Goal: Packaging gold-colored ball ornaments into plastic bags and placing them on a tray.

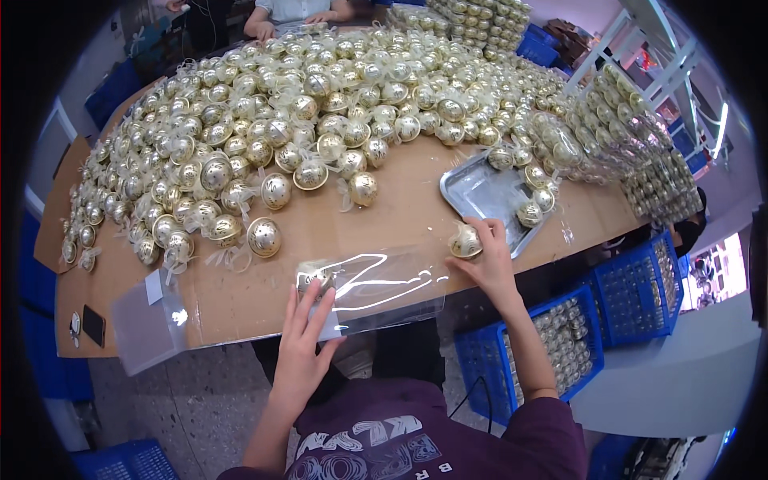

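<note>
My left hand (306, 340) lies with fairly straight fingers on a gold ball ornament (314, 276) at the left end of a clear plastic bag (392, 280). Its thumb is apart from the fingers, near a white label on the bag. In my right hand (494, 264) another gold ball (466, 240) is gripped between thumb and fingers, just right of the bag. A grey metal tray (472, 192) beyond that hand holds a few more gold balls with pale ribbons. Flat clear bags (144, 328) lie at the left table edge.
A large heap of gold balls (320, 104) covers the far part of the brown table (384, 216). Packed balls (624, 120) are stacked at the right. Blue crates (488, 376) stand below the right edge. A phone (94, 326) lies at the left. Another person (296, 11) sits across.
</note>
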Demonstrator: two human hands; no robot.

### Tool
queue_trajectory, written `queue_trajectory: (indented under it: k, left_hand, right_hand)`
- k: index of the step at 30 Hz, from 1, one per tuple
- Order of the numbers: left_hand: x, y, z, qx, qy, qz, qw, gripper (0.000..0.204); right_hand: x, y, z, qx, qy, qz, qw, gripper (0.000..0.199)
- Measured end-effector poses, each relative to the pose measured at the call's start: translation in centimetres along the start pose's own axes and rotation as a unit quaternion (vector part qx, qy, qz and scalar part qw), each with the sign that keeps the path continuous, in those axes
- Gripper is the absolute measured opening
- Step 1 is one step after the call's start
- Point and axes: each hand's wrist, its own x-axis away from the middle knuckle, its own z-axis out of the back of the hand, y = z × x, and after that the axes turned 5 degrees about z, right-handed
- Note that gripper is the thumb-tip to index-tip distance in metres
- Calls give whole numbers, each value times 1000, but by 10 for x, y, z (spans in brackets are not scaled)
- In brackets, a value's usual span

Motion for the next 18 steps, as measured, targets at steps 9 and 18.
queue_trajectory:
  k: [9, 18]
  left_hand:
    - [6, 0, -3, -10, 6, 7, 1000, 75]
    - [2, -3, 1, 2, 7, -6, 1000, 75]
  right_hand:
    - [27, -8, -5, -145, -82, -10, 986, 67]
    - [10, -36, -35, -491, -351, -83, 793, 58]
